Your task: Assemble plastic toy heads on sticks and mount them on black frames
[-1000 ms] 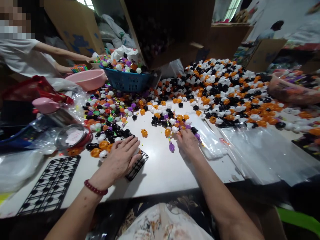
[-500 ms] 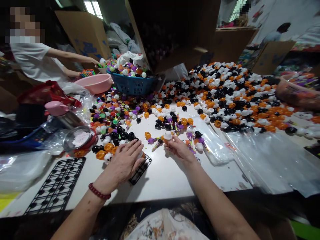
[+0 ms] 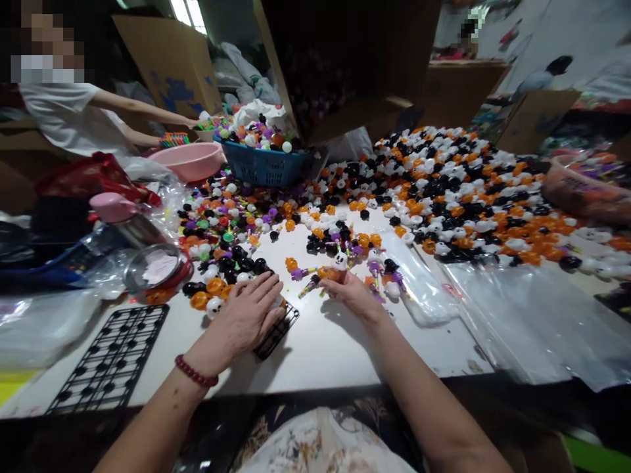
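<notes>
White figure with dark eyes sits pinched in the right hand over the white table in my head view, while farther left I see the left hand palm-down over a black grid, its grip impossible for me to tell.

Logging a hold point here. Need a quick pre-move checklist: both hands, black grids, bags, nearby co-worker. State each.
1. Right hand has the white toy head in its fingers, face visible: ok.
2. Left hand over the small black grid: ok.
3. Contents under the left palm confirmed: cannot tell, hand covers them.
4. Larger black grid flat on the table, apart from both hands: ok.
5. Right hand clear of loose pieces and clear plastic bags: not ok, candy sticks lie close by.
6. Co-worker's hand away from both hands: ok.
</notes>
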Available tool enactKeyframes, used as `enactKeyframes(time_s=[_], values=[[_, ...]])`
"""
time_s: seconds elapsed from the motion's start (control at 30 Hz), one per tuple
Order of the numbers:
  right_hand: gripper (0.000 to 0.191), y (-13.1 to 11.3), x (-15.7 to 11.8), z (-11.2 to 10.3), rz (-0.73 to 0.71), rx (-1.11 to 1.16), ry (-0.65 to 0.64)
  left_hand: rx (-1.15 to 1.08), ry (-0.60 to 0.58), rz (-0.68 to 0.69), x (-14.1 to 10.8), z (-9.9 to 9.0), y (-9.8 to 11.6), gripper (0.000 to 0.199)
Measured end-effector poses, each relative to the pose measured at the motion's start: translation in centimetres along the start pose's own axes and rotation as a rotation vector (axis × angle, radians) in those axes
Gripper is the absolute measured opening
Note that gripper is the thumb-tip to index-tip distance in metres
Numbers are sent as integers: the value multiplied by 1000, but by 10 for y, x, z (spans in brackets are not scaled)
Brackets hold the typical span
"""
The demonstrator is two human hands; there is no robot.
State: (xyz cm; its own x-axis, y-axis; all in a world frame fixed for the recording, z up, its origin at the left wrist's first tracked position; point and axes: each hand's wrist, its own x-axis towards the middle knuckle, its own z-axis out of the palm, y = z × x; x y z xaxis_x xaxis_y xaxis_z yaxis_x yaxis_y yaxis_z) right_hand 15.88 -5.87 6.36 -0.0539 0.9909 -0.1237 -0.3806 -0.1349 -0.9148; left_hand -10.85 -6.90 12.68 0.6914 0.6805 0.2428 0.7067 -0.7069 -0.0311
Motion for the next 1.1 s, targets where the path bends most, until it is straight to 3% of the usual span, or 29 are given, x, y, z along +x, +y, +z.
enactKeyframes(time_s=[0.1,0.23,0.37,0.77,1.1], values=[[38,13,3,16,22,-106,26,-25,-12,-12,0,-2,2,45],[47,29,5,40,130,-62,-48,-36,-26,-20,1,-2,4,45],[36,44,11,54,63,-154,-69,-44,-25,-28,1,-1,4,46],[18,80,22,43,-83,-354,-67,-127,-54,-56,1,-5,0,49],[15,82,30,57,1,-312,-190,-151,-78,-41,3,-7,0,47]])
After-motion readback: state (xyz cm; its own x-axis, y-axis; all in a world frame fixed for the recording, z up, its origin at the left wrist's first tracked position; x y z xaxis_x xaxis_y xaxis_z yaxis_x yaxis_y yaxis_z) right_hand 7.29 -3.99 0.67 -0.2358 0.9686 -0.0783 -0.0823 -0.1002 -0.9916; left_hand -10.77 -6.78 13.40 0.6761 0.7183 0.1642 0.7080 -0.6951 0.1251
